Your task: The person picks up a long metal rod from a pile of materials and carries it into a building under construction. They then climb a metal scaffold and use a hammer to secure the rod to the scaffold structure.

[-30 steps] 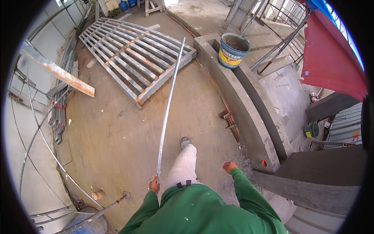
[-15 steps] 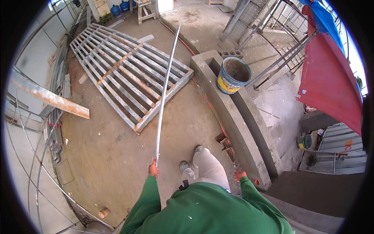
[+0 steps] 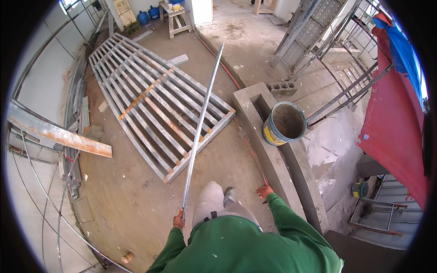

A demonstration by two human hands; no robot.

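Since the earlier frame, the right hand [image 3: 263, 191] has swung inward. Left hand [image 3: 179, 220]: fingers clenched around the near end of a metal bar [image 3: 198, 136] extending ahead. Metal grate [image 3: 146, 94]: on the floor [image 3: 127, 195] beyond these fingers. Right fingers: partly curled; cannot tell whether holding anything. Bucket [image 3: 273, 135]: on a ledge [image 3: 274, 160], ahead and right of them.

bare floor [image 3: 132, 200] lies left of the long metal bar [image 3: 200, 127], leaving the left hand [image 3: 179, 220] sideways room. ahead, the slatted metal frame [image 3: 145, 93] bars the way; on the right, the concrete curb [image 3: 276, 170], bearing a bucket [image 3: 273, 135], flanks the right hand [image 3: 263, 192].
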